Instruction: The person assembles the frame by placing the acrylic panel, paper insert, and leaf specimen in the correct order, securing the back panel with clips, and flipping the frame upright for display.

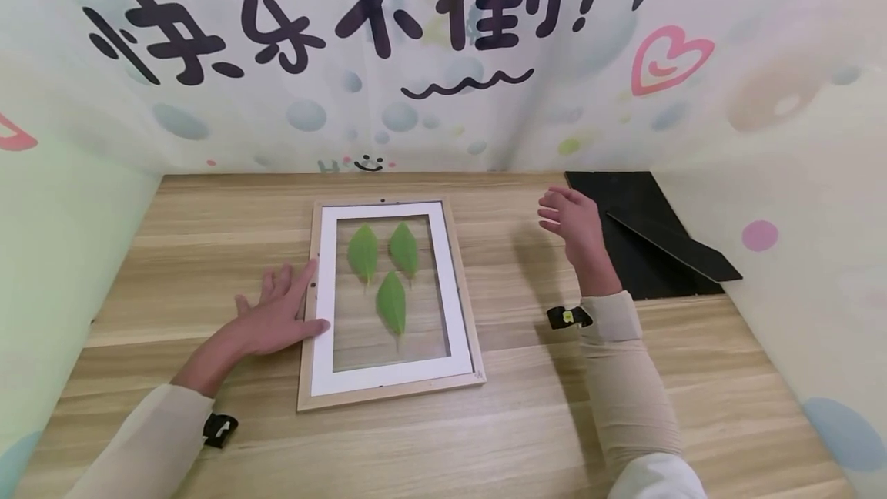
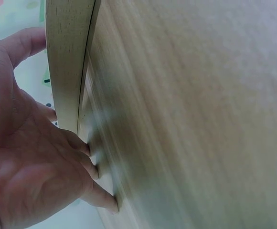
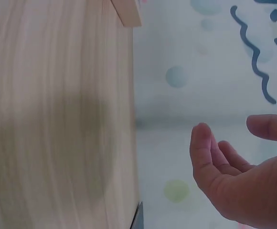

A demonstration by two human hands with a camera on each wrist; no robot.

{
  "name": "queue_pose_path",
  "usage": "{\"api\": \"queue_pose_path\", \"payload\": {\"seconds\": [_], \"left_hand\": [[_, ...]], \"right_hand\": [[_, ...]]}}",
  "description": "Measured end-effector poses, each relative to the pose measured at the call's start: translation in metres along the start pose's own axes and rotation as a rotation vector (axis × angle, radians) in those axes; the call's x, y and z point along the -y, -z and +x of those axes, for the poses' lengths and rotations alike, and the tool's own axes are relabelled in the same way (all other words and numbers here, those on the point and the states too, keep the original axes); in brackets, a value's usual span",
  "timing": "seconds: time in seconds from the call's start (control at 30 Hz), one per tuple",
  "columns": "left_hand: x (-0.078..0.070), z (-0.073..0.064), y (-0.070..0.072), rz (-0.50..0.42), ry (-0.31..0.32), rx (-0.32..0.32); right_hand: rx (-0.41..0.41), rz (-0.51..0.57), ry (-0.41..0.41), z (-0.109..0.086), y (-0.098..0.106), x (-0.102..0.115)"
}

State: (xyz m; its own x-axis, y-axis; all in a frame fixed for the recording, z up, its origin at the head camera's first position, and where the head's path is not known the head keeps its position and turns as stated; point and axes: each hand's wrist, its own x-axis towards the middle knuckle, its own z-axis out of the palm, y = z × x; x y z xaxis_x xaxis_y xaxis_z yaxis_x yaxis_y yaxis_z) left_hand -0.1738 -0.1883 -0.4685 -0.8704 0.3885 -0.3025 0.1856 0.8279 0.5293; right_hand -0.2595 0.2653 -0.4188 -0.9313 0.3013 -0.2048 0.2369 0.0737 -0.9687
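A light wooden picture frame (image 1: 473,329) lies on the table with a white mat (image 1: 323,252) inside it. Three green leaves (image 1: 392,303) show within the mat's window, two above and one below. My left hand (image 1: 273,318) rests at the frame's left side, thumb over the edge and other fingers spread. In the left wrist view, several fingertips (image 2: 112,204) of that hand touch the tabletop beside the frame's side (image 2: 69,62). Above the table, between the frame and a black backing board (image 1: 637,252), my right hand (image 1: 575,222) hovers with loosely bent fingers and holds nothing.
The black board lies at the far right, its stand leg (image 1: 675,249) angled out over it. A printed curtain (image 1: 443,122) closes off the back of the wooden table (image 1: 527,437), and pale walls (image 1: 804,175) flank it.
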Motion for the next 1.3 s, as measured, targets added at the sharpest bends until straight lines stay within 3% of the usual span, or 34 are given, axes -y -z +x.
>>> {"api": "queue_pose_path", "payload": {"seconds": [0.2,0.5,0.8,1.1,1.3], "left_hand": [[0.001,0.000,0.000,-0.008,-0.001,-0.001],[0.001,-0.001,0.000,-0.002,-0.003,0.001],[0.000,-0.001,0.000,-0.013,-0.005,-0.001],[0.001,0.000,-0.001,-0.006,-0.002,-0.001],[0.001,0.000,-0.001,-0.009,-0.005,-0.003]], "right_hand": [[-0.069,0.117,-0.043,0.004,0.018,-0.006],[-0.164,0.424,-0.108,-0.001,0.049,-0.017],[-0.238,0.545,-0.135,-0.004,0.078,-0.024],[-0.310,0.791,-0.210,-0.010,0.101,-0.036],[-0.328,0.849,-0.238,-0.013,0.113,-0.042]]}}
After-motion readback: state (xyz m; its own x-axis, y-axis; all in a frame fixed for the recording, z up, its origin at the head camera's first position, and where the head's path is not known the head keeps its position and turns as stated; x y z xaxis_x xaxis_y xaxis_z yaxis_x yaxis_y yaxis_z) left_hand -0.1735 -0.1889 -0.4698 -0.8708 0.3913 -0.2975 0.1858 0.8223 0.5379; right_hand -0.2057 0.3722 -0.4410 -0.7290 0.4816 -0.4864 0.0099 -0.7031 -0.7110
